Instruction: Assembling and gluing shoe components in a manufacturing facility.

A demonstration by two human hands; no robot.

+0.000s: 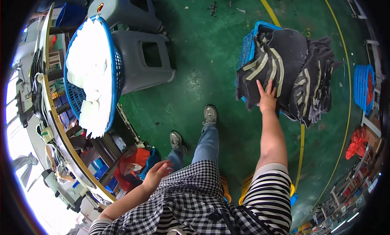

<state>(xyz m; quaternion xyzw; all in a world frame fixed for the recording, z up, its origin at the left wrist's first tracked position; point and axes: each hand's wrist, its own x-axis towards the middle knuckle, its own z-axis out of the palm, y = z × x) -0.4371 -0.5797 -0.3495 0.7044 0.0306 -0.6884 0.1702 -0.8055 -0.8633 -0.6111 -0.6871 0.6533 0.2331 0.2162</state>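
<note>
My right hand (268,100) reaches forward and rests with spread fingers on a pile of dark grey fabric pieces (287,46), some with pale cream strips (278,66). The pile overflows a blue plastic basket (247,48) on the floor, and a second bunch of the same pieces (310,87) hangs over its right side. Near my waist, in front of my checked apron (191,182), my left hand (159,173) hovers with loosely bent fingers and nothing visible in it.
At the left, a blue basket (115,72) heaped with white pieces (91,56) stands by grey stools (140,58). A long workbench (67,141) runs along that side. Another blue basket (362,89) and a red plastic bag (357,142) are far right. Yellow lines cross the green floor (195,44).
</note>
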